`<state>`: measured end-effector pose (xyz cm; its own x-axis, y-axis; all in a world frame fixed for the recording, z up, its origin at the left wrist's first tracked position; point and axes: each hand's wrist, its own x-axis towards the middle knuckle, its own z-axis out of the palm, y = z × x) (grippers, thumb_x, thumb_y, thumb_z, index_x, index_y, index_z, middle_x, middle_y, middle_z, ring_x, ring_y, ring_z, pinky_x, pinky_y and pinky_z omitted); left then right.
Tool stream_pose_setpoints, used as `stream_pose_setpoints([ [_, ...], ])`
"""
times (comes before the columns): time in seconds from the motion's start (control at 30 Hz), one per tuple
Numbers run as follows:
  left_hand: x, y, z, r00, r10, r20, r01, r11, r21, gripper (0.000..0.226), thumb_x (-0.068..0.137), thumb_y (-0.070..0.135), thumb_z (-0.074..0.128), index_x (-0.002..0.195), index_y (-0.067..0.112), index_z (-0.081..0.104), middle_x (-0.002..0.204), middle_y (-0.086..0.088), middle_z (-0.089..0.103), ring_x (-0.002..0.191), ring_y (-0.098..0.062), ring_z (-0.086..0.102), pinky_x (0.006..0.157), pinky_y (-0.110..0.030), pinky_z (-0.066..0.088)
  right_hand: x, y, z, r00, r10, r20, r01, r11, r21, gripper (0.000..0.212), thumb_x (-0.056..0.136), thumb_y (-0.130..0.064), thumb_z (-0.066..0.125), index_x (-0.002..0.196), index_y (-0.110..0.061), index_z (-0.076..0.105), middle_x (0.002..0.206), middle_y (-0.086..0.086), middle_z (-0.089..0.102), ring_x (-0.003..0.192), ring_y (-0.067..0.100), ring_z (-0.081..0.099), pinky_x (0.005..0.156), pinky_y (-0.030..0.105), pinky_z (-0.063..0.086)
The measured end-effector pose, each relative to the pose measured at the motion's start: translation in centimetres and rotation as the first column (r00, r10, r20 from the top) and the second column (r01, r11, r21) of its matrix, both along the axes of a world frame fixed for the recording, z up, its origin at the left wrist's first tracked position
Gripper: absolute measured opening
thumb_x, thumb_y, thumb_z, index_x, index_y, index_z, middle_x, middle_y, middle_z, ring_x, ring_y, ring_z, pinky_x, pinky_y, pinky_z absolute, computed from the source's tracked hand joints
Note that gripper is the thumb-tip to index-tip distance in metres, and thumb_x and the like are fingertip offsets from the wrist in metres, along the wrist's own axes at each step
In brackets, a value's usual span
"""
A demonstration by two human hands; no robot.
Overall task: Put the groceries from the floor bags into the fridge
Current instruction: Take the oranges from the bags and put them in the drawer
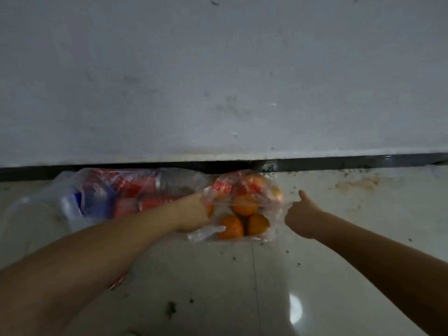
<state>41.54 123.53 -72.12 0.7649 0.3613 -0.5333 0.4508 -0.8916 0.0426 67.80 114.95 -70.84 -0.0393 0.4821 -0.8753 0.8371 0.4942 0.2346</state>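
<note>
Both hands grip a clear bag [244, 209] of oranges [230, 227] on the floor [218, 287], left hand [194, 214] at its left edge, right hand [301, 218] pinching its right, beside a second bag [116, 192] seemingly holding bottles

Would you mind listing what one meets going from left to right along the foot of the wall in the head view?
Bag with red packets → left hand → clear bag of oranges → right hand → brown stain on the floor.
</note>
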Motion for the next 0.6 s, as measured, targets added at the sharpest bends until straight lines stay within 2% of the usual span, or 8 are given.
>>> stream_pose_setpoints([
  [0.07,-2.8,0.1,-1.5,0.973,-0.21,-0.097,0.222,0.966,0.133,0.025,0.083,0.036,0.047,0.093,0.035,0.07,0.089,0.013,0.071,0.088,-0.006,0.067,0.083,-0.022,0.051,1.8,0.0,-1.8,0.997,0.028,0.066,-0.028,1.0,0.001,0.04,0.101,-0.037,0.032,0.126,-0.014,0.054,0.14,0.003,0.049,0.137,0.022,0.036,0.118,0.047,0.006],
  [0.1,-4.6,0.7,-3.8,0.921,-0.388,-0.035,0.386,0.894,0.229,0.015,0.078,0.031,0.058,0.088,0.032,0.069,0.084,0.009,0.071,0.083,-0.012,0.068,0.08,-0.027,0.053,2.3,0.1,-2.2,0.998,0.009,0.062,-0.009,1.0,0.003,0.038,0.101,-0.034,0.034,0.126,-0.015,0.053,0.138,0.003,0.05,0.136,0.021,0.038,0.117,0.045,0.008],
  [0.17,-5.6,0.9,-4.6,0.857,-0.514,-0.032,0.51,0.84,0.186,0.016,0.067,0.025,0.074,0.082,0.029,0.069,0.087,0.003,0.069,0.086,-0.019,0.065,0.081,-0.032,0.051,2.6,0.4,-2.2,0.996,-0.074,0.053,0.073,0.997,0.018,0.031,0.1,-0.024,0.04,0.128,-0.017,0.052,0.138,0.002,0.05,0.134,0.02,0.039,0.116,0.045,0.011],
  [0.27,-4.7,0.0,-3.4,0.843,-0.536,0.042,0.521,0.834,0.183,0.01,0.072,0.019,0.062,0.073,0.025,0.069,0.093,0.0,0.067,0.092,-0.022,0.063,0.098,-0.043,0.042,0.7,1.6,-0.4,0.988,-0.107,0.107,0.115,0.991,-0.069,0.038,0.095,-0.025,0.051,0.132,-0.021,0.048,0.144,0.002,0.043,0.138,0.023,0.033,0.115,0.058,0.01],
  [0.37,-3.1,-0.5,-3.5,0.857,-0.454,0.244,0.421,0.89,0.176,0.027,0.082,0.012,0.045,0.084,0.022,0.07,0.098,-0.001,0.069,0.097,-0.022,0.066,0.107,-0.048,0.039,-3.8,2.4,2.1,0.995,-0.047,0.09,0.052,0.997,-0.058,0.05,0.092,-0.037,0.054,0.138,-0.02,0.043,0.149,0.005,0.035,0.142,0.029,0.027,0.113,0.066,0.005],
  [0.5,-1.6,-1.3,-4.8,0.85,-0.409,0.332,0.445,0.895,-0.038,0.033,0.085,0.007,0.049,0.117,0.013,0.057,0.109,-0.008,0.063,0.1,-0.025,0.06,0.089,-0.043,0.053,-8.1,2.4,1.3,0.951,0.053,-0.304,0.027,0.967,0.253,0.037,0.095,-0.023,0.049,0.131,-0.014,0.051,0.138,0.014,0.047,0.133,0.038,0.037,0.109,0.056,0.026],
  [0.57,-1.3,-2.0,-5.5,0.931,-0.331,0.152,0.358,0.908,-0.216,0.048,0.092,0.017,0.045,0.139,0.017,0.034,0.133,-0.012,0.049,0.124,-0.03,0.046,0.103,-0.05,0.041,-8.5,1.7,-0.4,0.845,0.052,-0.532,0.057,0.981,0.186,0.024,0.085,-0.012,0.061,0.109,-0.014,0.065,0.109,0.009,0.064,0.108,0.032,0.061,0.089,0.044,0.052],
  [0.6,-1.3,-2.4,-5.3,0.959,-0.279,0.053,0.283,0.926,-0.25,0.051,0.095,0.024,0.041,0.143,0.019,0.027,0.141,-0.011,0.043,0.131,-0.031,0.039,0.107,-0.052,0.035,-7.9,1.3,-1.4,0.81,0.068,-0.583,0.052,0.981,0.188,0.019,0.082,-0.009,0.064,0.101,-0.014,0.067,0.099,0.006,0.066,0.098,0.025,0.066,0.081,0.037,0.055],
])
